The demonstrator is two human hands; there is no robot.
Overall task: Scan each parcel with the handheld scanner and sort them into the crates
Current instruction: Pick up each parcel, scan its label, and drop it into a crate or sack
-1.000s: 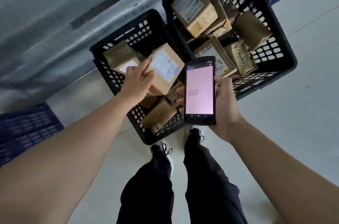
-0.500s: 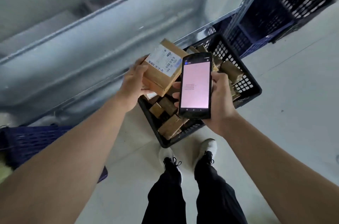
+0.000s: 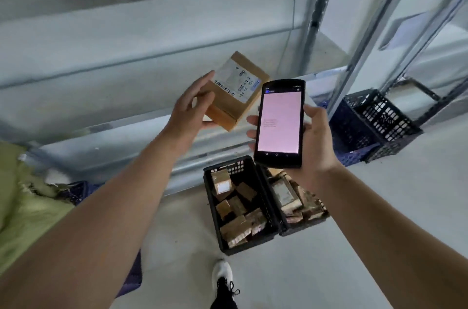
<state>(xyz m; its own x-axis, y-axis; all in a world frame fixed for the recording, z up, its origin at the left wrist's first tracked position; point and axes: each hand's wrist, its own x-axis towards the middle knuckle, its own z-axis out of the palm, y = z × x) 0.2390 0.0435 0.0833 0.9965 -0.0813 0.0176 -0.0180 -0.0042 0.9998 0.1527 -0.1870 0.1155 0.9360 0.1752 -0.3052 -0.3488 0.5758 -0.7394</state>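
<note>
Grey metal shelving (image 3: 177, 37) filled the background. In front of it a brown parcel (image 3: 236, 92) was held up, label uppermost, gripped by the left hand (image 3: 188, 112). Just beside it the handheld scanner (image 3: 279, 123), screen lit pink, was clasped in the right hand (image 3: 314, 136). Below, two black crates (image 3: 272, 203) of parcels were seen side by side on the floor.

Two black slatted plastic crates (image 3: 239, 210) (image 3: 298, 226) of brown cardboard parcels at six o'clock, a third (image 3: 379, 122) at three o'clock; one labelled brown cardboard parcel (image 3: 236, 90) held up; one black handheld scanner (image 3: 278, 123); two hands (image 3: 188, 116) (image 3: 315, 139)
</note>
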